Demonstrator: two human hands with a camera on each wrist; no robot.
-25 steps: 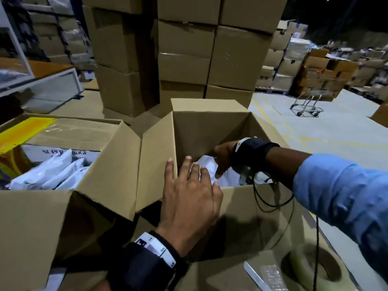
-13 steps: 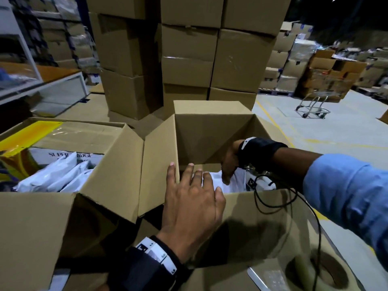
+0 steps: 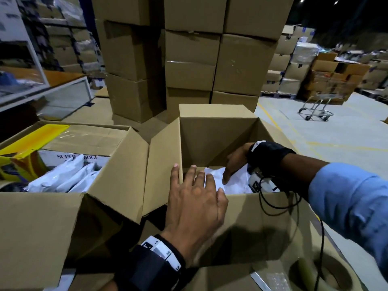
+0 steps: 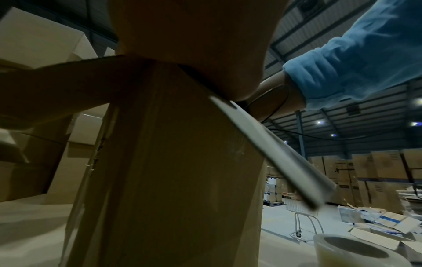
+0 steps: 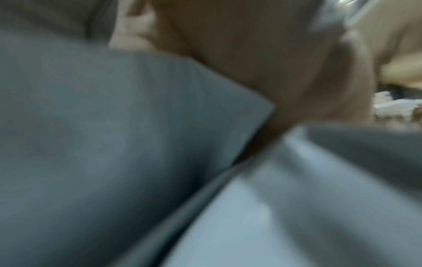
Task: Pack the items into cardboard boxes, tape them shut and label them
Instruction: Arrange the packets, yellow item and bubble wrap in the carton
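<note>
An open cardboard box stands in front of me with its flaps up and white plastic packets inside. My left hand lies flat on the near wall, fingers straight and tips over the rim. In the left wrist view the palm sits on top of the box wall. My right hand reaches into the box, thumb tip touching a white packet. Its fingers are bent down and partly hidden. The right wrist view is blurred, showing a grey-white packet against the palm.
A second open box at the left holds more white packets. A roll of tape and a white strip lie at the lower right. Stacked cartons rise behind the box. A cart stands on the floor.
My right hand has shifted slightly over the packets inside the box. My left hand has stayed on the near wall.
</note>
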